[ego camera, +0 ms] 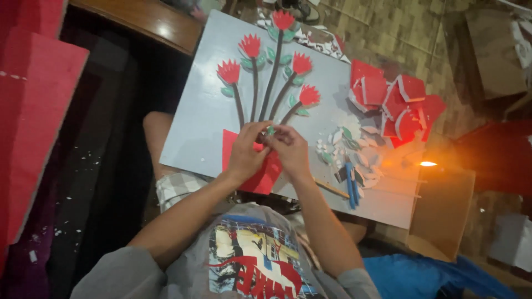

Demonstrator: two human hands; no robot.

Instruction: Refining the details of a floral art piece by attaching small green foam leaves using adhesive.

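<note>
A grey board (199, 122) rests on my lap, bearing several red foam flowers (252, 45) on dark stems with green leaves, above a red vase shape (265, 176). My left hand (246, 152) and my right hand (289, 149) meet over the top of the vase, pinching a small green leaf piece (270, 131) between their fingertips. The fingers hide most of the piece.
Red foam scraps (396, 105) pile on the board's right side, with white and green cut leaf pieces (349, 145) beside them. Blue-handled scissors (351, 185) and a thin wooden stick (331, 189) lie near the front edge. Large red sheets (33, 111) stand at left; a small flame (428, 164) at right.
</note>
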